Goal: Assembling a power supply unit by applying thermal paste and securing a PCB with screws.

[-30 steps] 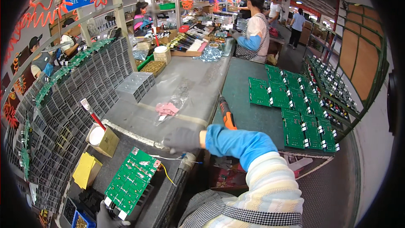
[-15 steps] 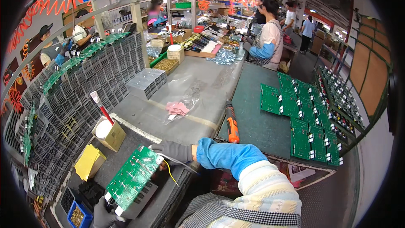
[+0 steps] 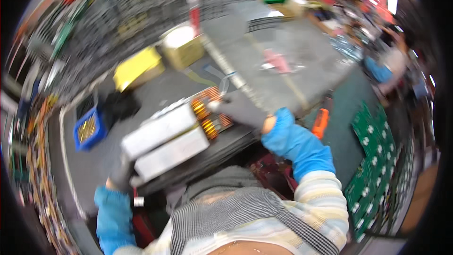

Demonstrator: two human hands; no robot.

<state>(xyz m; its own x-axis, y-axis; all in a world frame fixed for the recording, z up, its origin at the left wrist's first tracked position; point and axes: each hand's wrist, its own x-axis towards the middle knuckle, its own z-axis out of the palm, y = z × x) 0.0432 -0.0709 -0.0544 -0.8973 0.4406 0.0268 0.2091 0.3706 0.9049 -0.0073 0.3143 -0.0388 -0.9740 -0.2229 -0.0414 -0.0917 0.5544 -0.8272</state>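
A circuit board assembly lies component side up on the dark bench mat. It carries two long pale metal blocks [image 3: 160, 132] and orange-copper coils [image 3: 204, 115]. My left hand [image 3: 123, 170], in a dark grey glove, grips the assembly's left end; its fingers are partly hidden beside the blocks. At the coil end, my right hand [image 3: 240, 111], also gloved, has its fingertips closed on the edge. Loose grey and yellow wires [image 3: 219, 73] run out past the right fingers. Motion smears the picture.
Behind the assembly stand a yellow card stack [image 3: 138, 67] and a carton [image 3: 184, 52] with a white tub and red-handled brush. A blue bin [image 3: 88, 130] of brass parts sits left. On the right are an orange power screwdriver [image 3: 320, 123] and green boards [image 3: 373, 160].
The board has been turned over, from its green solder side to the side with metal blocks and coils. My view has swung left and down; both forearms now show.
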